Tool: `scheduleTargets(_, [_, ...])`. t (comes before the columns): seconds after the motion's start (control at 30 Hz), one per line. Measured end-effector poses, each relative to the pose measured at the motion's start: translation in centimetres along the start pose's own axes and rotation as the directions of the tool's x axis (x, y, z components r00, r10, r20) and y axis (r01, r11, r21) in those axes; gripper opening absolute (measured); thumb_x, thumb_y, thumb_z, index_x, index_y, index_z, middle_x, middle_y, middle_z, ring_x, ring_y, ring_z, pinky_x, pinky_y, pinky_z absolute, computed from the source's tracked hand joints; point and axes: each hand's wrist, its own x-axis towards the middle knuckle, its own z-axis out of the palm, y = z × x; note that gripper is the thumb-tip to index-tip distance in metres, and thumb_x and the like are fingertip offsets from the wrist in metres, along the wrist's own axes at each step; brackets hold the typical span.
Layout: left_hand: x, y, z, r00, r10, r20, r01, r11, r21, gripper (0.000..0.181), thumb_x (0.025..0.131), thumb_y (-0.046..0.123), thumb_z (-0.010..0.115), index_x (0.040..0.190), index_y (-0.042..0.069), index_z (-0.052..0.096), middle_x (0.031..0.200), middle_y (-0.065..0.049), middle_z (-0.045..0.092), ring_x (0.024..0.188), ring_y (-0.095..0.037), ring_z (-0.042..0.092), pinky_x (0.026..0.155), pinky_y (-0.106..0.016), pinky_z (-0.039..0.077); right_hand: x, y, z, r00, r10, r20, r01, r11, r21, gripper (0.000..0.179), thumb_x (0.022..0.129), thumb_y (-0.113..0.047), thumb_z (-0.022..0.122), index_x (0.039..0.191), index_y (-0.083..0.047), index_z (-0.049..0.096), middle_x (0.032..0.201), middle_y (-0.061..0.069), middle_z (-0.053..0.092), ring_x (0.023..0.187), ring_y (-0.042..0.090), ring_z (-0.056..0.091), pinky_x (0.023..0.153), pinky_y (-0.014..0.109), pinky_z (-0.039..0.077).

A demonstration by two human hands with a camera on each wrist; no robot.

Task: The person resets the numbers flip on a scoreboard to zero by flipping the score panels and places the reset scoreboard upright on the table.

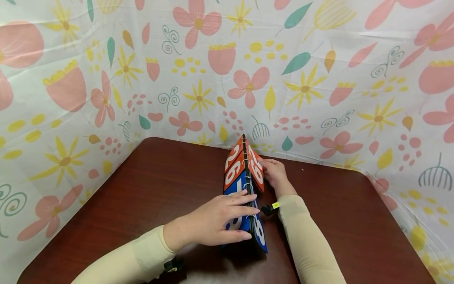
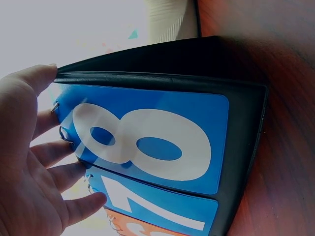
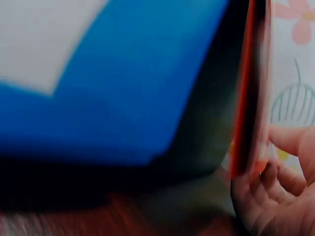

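Note:
A tabletop flip scoreboard (image 1: pixel 237 185) stands like a tent on the table, its rings along the top ridge. Across the near part of that ridge rests my left hand (image 1: pixel 216 219), fingers extended over the rings. The left wrist view has the blue 8 card (image 2: pixel 147 137) and the blue 1 card (image 2: pixel 157 204) in front of this hand (image 2: pixel 29 162). On the scoreboard's right side my right hand (image 1: pixel 274 173) pinches the lower edge of the orange number cards (image 1: pixel 256 167). Seen edge-on and blurred, these orange cards (image 3: pixel 248 108) sit at the fingers of this hand (image 3: pixel 280 201).
The dark red-brown table (image 1: pixel 149 205) extends on both sides of the scoreboard. Behind it hangs a flower-patterned cloth (image 1: pixel 305 59), close to the scoreboard's far end. Small black wrist devices sit by both sleeves (image 1: pixel 305 228).

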Motion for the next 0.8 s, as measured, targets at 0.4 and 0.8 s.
scheduleTargets(0.4, [0.0,-0.04,0.08,1.0,0.003,-0.005,-0.003,1.0,0.009,0.054,0.101,0.051,0.06,0.148,0.024,0.057,0.164,-0.001,0.042,0.156,-0.026,0.033,0.125,-0.045,0.034,-0.37,0.36,-0.43,0.997,-0.08,0.007,0.08,0.996,-0.032,0.039,0.096,-0.034,0.074,0.069,-0.015,0.052,0.076,-0.005,0.069,0.06,0.011,0.064,0.058,0.029,0.057])
scheduleTargets(0.8, [-0.07,0.07,0.01,1.0,-0.019,0.016,0.019,1.0,-0.01,0.055,0.102,0.053,0.057,0.15,0.026,0.054,0.165,0.002,0.039,0.158,-0.022,0.029,0.125,-0.047,0.034,-0.79,-0.4,-0.34,0.993,-0.117,0.007,0.116,0.98,-0.164,0.065,0.1,-0.052,0.06,0.157,-0.023,0.045,0.13,0.014,0.065,0.072,0.009,0.071,0.063,0.028,0.06])
